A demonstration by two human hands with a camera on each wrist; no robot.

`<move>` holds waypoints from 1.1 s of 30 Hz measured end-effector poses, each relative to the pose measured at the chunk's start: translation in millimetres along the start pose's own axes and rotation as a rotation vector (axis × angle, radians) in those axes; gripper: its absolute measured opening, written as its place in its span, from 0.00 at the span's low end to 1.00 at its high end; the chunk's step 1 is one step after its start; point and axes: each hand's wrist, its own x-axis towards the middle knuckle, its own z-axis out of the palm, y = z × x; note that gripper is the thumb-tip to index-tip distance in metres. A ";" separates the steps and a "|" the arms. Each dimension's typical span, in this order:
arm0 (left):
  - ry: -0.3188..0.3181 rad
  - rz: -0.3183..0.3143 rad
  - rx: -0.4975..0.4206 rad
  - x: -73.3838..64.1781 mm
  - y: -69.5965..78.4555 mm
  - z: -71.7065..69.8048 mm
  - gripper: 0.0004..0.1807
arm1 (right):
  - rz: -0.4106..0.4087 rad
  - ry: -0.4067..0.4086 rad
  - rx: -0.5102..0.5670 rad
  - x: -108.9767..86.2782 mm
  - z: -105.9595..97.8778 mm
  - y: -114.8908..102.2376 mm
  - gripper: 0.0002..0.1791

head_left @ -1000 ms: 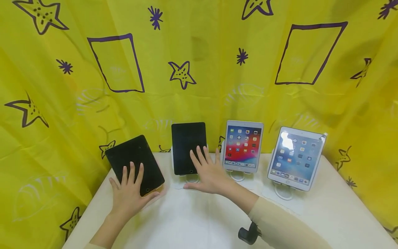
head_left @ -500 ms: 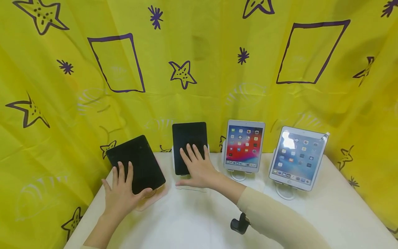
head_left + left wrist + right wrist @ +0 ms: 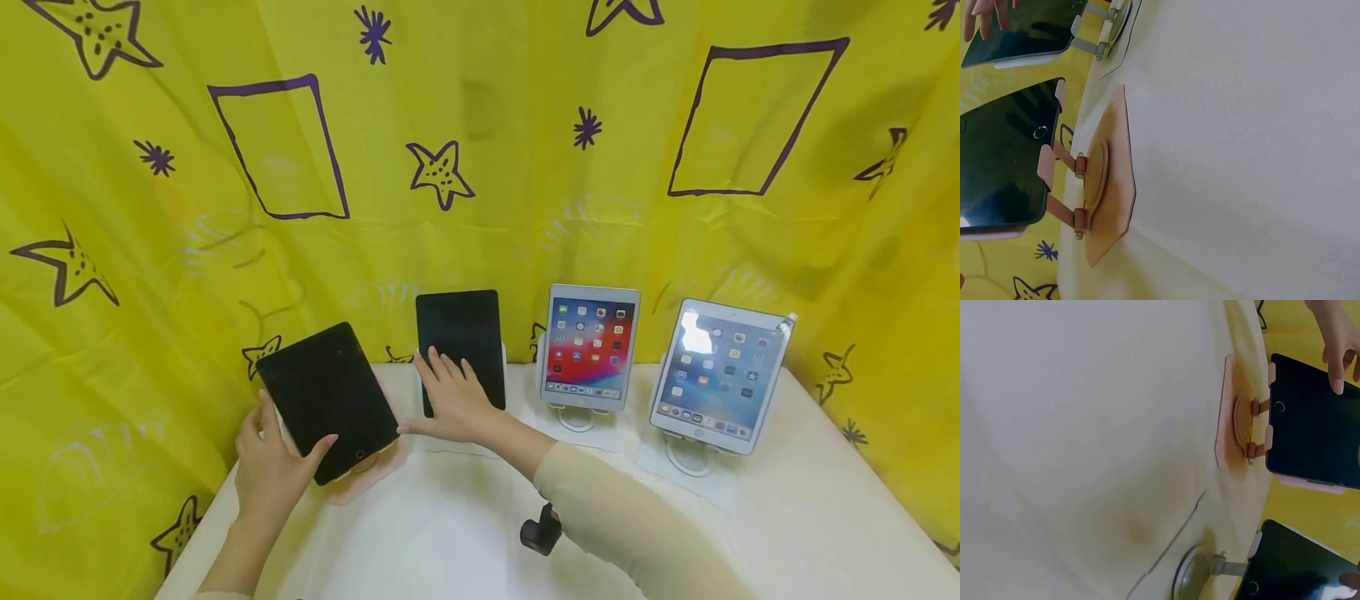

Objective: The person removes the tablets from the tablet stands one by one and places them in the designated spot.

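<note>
A black-screened tablet [image 3: 330, 400] leans tilted on a pink stand [image 3: 1113, 206] at the left of the table. My left hand [image 3: 266, 471] is at its left edge, fingers bent beside the edge and thumb in front of the dark screen; I cannot tell whether it touches. A second dark tablet [image 3: 468, 325] stands upright beside it on a pale stand [image 3: 1194, 572]. In front of that tablet's lower part is my right hand [image 3: 453, 404], fingers spread. Its thumb points left to the first tablet's lower right corner. Neither hand visibly holds anything.
Two white tablets with lit screens, one red and blue [image 3: 588, 346] and one pale blue [image 3: 716, 375], stand on stands at the right. A yellow patterned curtain [image 3: 510, 167] hangs behind the white table [image 3: 442, 533]. A black device [image 3: 542, 531] hangs below the right sleeve.
My right hand has shifted left across the second tablet. My left hand has moved from in front of the first tablet's screen out to its left edge, and its fingers have bent.
</note>
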 end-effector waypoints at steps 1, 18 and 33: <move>0.002 -0.032 -0.025 -0.4 -0.2 0.2 0.64 | -0.002 0.022 0.012 1.8 1.2 -1.6 0.55; 0.129 -0.212 -0.291 -13.9 3.7 23.9 0.44 | 0.114 0.082 0.641 24.9 34.5 -21.3 0.38; 0.079 -0.318 -0.292 -14.8 18.6 26.1 0.46 | 0.145 0.083 0.757 41.9 44.7 -44.2 0.41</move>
